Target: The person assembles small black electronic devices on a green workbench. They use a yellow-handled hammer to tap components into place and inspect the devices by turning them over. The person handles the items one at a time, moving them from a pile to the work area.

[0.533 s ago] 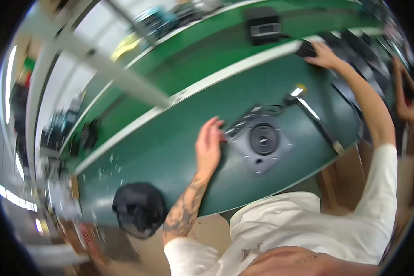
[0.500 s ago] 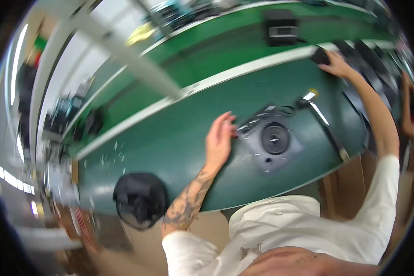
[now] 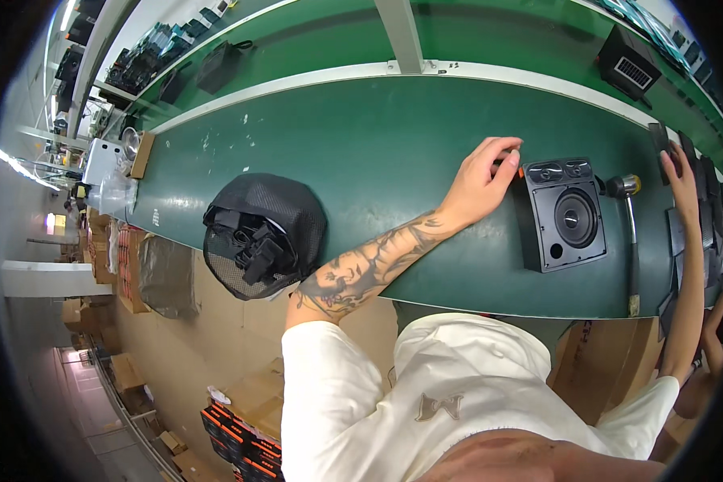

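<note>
A black box speaker (image 3: 562, 215) lies face up on the green belt table (image 3: 361, 153). My left hand (image 3: 482, 181) rests at its upper left corner, fingers curled over the edge beside a small orange bit. My right hand (image 3: 676, 165) reaches far right, with its fingers on a flat black panel (image 3: 660, 138) by a row of similar panels (image 3: 699, 217). A power screwdriver (image 3: 631, 241) with a yellow collar lies just right of the speaker.
A black mesh basket (image 3: 263, 233) of black parts hangs over the table's near edge on the left. Another black speaker box (image 3: 627, 56) sits on the far shelf. Cardboard boxes (image 3: 241, 422) stand on the floor. Another person's hand (image 3: 716, 321) shows at the right rim.
The view has swung, so the table now lies more level. My left hand stays at the speaker's corner and my right hand stays at the black panels on the far right.
</note>
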A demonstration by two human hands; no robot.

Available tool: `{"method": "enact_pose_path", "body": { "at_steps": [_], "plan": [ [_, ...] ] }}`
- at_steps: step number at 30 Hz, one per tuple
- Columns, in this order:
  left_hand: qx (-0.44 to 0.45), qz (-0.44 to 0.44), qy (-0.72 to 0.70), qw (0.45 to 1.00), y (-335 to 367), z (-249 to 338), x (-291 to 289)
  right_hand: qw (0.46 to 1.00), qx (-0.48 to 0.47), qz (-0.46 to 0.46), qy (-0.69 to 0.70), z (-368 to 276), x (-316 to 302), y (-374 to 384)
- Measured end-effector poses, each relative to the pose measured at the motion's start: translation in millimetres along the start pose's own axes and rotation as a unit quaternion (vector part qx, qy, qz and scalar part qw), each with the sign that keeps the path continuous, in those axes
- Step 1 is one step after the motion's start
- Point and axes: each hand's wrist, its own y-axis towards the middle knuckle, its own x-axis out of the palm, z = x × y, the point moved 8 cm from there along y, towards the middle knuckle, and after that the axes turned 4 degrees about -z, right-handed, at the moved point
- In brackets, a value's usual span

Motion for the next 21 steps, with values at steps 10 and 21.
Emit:
{"method": "enact_pose_path", "body": {
  "at_steps": [10, 21],
  "plan": [
    [0.05, 0.037, 0.092, 0.994, -1.7, 23.2, -22.9, 0.95, -0.291, 0.08, -0.082, -246.8, 17.9, -106.9],
    [-0.06, -0.065, -0.174, 0.981, -13.8, 109.4, 34.5, 0.896, -0.437, -0.035, -0.075, -349.8, 85.1, -184.4]
  ]
}}
